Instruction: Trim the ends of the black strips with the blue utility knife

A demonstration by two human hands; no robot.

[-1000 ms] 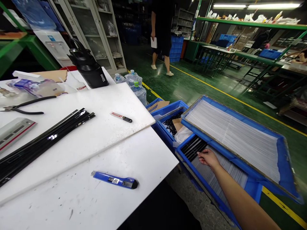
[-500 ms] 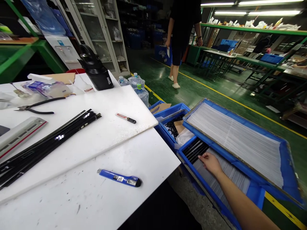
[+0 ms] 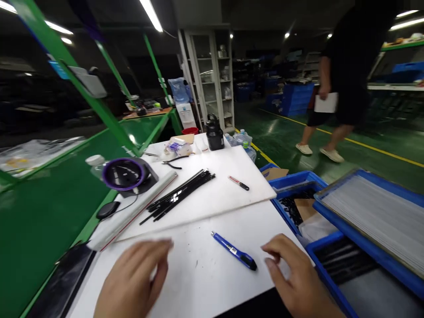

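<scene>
1. Two things at the far left worry me first: a metal ruler [image 3: 132, 207] with a red stripe, and right by it a round black object with a purple rim [image 3: 123, 173], which I can't identify. One careless elbow could knock either one off the white surface [image 3: 195, 282].
2. The left hand [image 3: 132, 282] is blurred and hovering over that surface, its fingers loosely spread and holding nothing. A quick swing from there could sweep into the ruler.
3. Up on the white plastic board [image 3: 232, 207], the loose black strips [image 3: 179, 194] aren't tied as far as I can see, so a bump to the board could fan them out.
4. The blue utility knife [image 3: 234, 251] lies diagonally between both hands, touched by neither. I can't tell if the blade is fully retracted, so grabbing it without looking could nick someone.
5. The right hand [image 3: 291, 274] sits just beside the knife, fingers open, slightly curled and empty. Further right, reaching across could snag the rim of the blue crate [image 3: 326, 276] or jostle the tray of white strips [image 3: 364, 242], and those thin strips could slide.
</scene>
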